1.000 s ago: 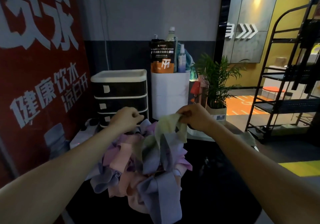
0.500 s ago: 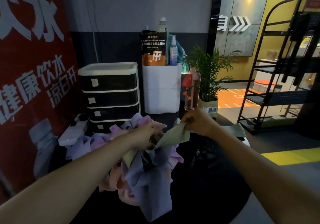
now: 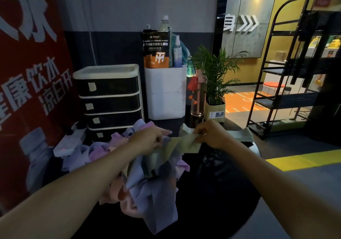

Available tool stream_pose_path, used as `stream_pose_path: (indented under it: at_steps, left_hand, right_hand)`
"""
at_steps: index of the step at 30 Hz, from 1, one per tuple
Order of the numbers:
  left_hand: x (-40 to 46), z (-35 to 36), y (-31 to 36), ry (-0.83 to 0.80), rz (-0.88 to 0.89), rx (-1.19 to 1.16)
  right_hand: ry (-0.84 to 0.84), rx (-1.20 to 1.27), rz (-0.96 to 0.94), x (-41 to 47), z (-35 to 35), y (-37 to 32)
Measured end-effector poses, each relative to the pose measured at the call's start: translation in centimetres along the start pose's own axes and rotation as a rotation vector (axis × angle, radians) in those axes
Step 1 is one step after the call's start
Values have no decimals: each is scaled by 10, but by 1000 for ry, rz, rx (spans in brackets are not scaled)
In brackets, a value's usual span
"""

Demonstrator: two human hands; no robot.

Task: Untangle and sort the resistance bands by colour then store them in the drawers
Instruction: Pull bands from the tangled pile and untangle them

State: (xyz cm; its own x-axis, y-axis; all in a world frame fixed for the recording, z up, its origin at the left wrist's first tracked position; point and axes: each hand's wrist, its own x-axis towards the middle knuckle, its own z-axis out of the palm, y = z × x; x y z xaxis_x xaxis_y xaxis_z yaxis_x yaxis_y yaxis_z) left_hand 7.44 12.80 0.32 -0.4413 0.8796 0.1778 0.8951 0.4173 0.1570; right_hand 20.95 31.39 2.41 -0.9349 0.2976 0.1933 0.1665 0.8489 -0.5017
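A: Left side?
B: Drawer unit is seen at the back left of the black table, all drawers closed. Band tangle is piled in front of it; purple, pink and blue are mixed.
A: Grips?
B: Left hand is clenched on the tangle's top. Green band is stretched across to the right hand and pinched there.

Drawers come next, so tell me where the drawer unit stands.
In the head view the drawer unit stands left of centre behind the tangled bands, beside the white bin.
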Motion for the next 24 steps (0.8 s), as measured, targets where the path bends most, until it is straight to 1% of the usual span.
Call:
stream_pose_path:
  at_steps: [1, 2, 4, 5, 7, 9, 11, 13, 14, 15, 16, 18, 20, 22, 24]
  left_hand:
    - [0, -9, -3, 29, -68, -81]
    - [-1, -17, -6, 115, -86, -122]
    - [-3, -32, -12, 196, -170, -192]
    - [-4, -38, -15, 203, -188, -218]
    - [-7, -49, -18, 225, -167, -348]
    - [-17, -57, -14, 174, -146, -552]
    - [-25, -54, -8, 62, -155, -797]
    - [-30, -46, -1, -46, -197, -941]
    - [-31, -42, 2, -65, -203, -932]
    - [-32, -38, 6, -48, -191, -878]
    - [-30, -32, 6, 2, -168, -752]
    - [-24, -24, 3, 89, -78, -407]
    - [-14, -9, -4, 75, 23, -137]
    - [-9, 1, -1, 86, 88, 11]
    - [-6, 6, 6, 112, 109, 53]
  right_hand:
    - [18, 4, 4, 1, -2, 1]
    - [33, 5, 5, 2, -3, 1]
    - [60, -4, 0, 6, -5, -1]
    - [67, -6, 0, 7, -5, -4]
    - [82, 1, -20, 11, -7, -10]
    - [102, 11, -49, 15, -8, -17]
    - [112, 15, -54, 16, -8, -20]
    - [89, 50, -40, 14, -6, -20]
    - [77, 74, -24, 11, -5, -19]
    - [72, 82, -20, 6, -4, -18]
    - [77, 81, -25, 1, -4, -17]
    - [76, 86, -40, -9, -4, -14]
    - [52, 97, -37, -17, -5, -9]
    - [28, 91, -21, -22, -6, -3]
    - [23, 106, -1, -25, -6, 2]
